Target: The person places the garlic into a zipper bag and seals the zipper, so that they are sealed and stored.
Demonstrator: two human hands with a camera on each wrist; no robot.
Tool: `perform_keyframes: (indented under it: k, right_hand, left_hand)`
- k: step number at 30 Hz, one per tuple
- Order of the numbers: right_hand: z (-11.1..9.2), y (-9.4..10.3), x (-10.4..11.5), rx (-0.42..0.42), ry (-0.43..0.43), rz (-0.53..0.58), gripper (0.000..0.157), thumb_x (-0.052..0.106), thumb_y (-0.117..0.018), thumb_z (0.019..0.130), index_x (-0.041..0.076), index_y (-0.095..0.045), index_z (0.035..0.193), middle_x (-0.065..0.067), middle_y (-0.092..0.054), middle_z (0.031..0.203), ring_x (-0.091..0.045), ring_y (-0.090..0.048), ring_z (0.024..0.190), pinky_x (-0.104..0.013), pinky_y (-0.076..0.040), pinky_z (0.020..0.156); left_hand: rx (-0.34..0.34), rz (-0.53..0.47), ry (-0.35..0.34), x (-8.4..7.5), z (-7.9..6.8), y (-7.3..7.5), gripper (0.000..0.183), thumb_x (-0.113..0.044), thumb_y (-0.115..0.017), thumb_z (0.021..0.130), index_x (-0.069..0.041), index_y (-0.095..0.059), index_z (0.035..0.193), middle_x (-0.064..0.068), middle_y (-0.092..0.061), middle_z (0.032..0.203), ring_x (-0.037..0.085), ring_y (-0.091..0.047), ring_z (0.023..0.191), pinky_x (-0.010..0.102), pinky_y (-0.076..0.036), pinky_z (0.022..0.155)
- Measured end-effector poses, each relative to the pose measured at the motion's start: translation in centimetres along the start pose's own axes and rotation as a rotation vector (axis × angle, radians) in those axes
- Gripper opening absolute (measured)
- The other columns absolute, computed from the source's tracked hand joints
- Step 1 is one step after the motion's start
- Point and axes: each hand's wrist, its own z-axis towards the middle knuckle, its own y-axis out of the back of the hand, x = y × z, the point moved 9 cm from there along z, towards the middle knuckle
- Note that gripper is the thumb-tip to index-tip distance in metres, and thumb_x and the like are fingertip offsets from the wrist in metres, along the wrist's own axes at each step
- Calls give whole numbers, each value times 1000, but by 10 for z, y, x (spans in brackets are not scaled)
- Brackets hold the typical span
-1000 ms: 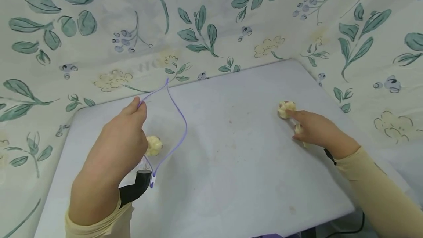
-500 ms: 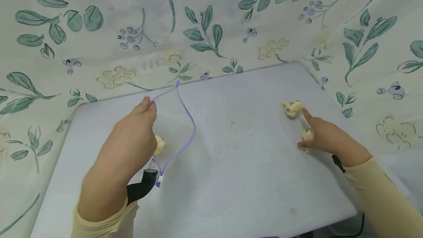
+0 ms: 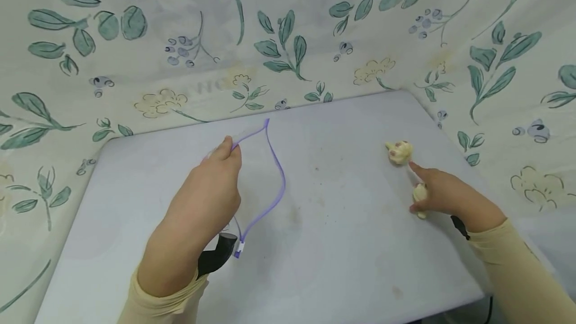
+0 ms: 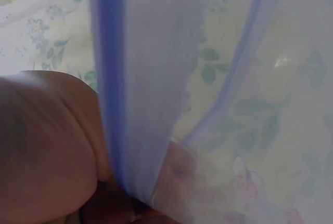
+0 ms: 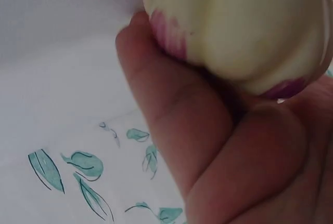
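Note:
My left hand (image 3: 204, 191) grips the rim of a clear zip bag with a purple zip strip (image 3: 282, 179), its mouth spread into a loop. In the left wrist view, the see-through bag (image 4: 151, 78) fills the right side, beside the hand (image 4: 47, 146). At the right of the table, my right hand (image 3: 450, 194) holds a garlic bulb (image 3: 420, 193) between thumb and fingers. Seen from the right wrist, this pale bulb (image 5: 239, 26) with purple patches lies against the fingers. Another garlic bulb (image 3: 400, 152) sits just beyond my index fingertip.
A white table (image 3: 342, 244) lies under both hands. Leaf-patterned cloth (image 3: 292, 24) rises behind it and along the right side. A dark cable (image 3: 489, 309) hangs beyond the lower right edge.
My left hand and the bag have moved right; a third garlic bulb seen beside it earlier is now out of sight. The right hand has drawn back from the farther bulb, which has turned.

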Motion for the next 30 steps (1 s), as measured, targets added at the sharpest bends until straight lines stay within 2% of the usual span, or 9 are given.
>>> perform_keyframes:
  k: [5, 8, 10, 14, 18, 23, 26, 30]
  right_hand:
    - [-8, 12, 2, 27, -22, 20, 99, 47, -89, 71, -6, -49, 144, -23, -69, 116, -31, -64, 101, -51, -54, 87]
    - [-14, 31, 13, -16, -1, 42, 88, 47, -90, 70, -4, -59, 135, -18, -70, 115, -24, -64, 93, -40, -56, 76]
    - [-17, 46, 26, -78, 45, 57, 79, 45, -91, 70, -1, -64, 128, -15, -70, 115, -21, -62, 90, -33, -54, 71]
    - [-19, 72, 66, -225, 207, 55, 65, 38, -92, 70, 6, -69, 121, -12, -69, 123, -22, -64, 98, -30, -55, 73]
    - [-15, 87, 113, -340, 395, 98, 62, 34, -94, 70, 10, -70, 121, -6, -68, 129, -19, -66, 107, -28, -59, 77]
    - [-9, 103, 167, -446, 633, 192, 62, 29, -95, 67, 10, -70, 120, -2, -69, 123, -11, -62, 99, -21, -55, 72]
    - [-6, 110, 194, -481, 730, 239, 61, 29, -96, 67, 10, -71, 120, -1, -70, 120, -9, -59, 96, -20, -52, 71]
    - [1, 115, 222, -491, 791, 303, 60, 30, -95, 67, 10, -72, 119, 1, -71, 115, -10, -58, 95, -23, -51, 71]
  left_hand:
    - [-9, 4, -11, -13, 3, 2, 58, 7, -37, 95, 9, -32, 153, 25, -22, 165, 43, -31, 148, 58, -35, 115]
    - [-17, 3, -22, -22, 7, 3, 58, 7, -37, 95, 9, -33, 152, 25, -23, 164, 45, -37, 144, 56, -39, 113]
    - [-13, 5, -23, -27, 10, 3, 58, 6, -37, 95, 9, -33, 152, 26, -23, 164, 45, -37, 144, 55, -38, 114]
    - [-7, 22, -30, -33, 13, 1, 57, 6, -38, 94, 12, -34, 150, 28, -24, 163, 43, -33, 147, 54, -32, 119]
    - [-31, 40, -49, -39, 15, 0, 56, 6, -40, 93, 14, -36, 149, 30, -28, 161, 43, -35, 147, 54, -32, 119]
    - [-47, 33, -71, -46, 17, 0, 56, 7, -41, 93, 13, -37, 148, 30, -30, 160, 42, -37, 146, 51, -33, 120]
    - [-50, 33, -81, -50, 17, -1, 55, 7, -42, 93, 14, -38, 148, 30, -31, 160, 41, -37, 146, 50, -33, 120]
    - [-63, 48, -86, -53, 19, -2, 55, 6, -44, 93, 14, -39, 147, 30, -32, 159, 42, -38, 145, 50, -34, 119]
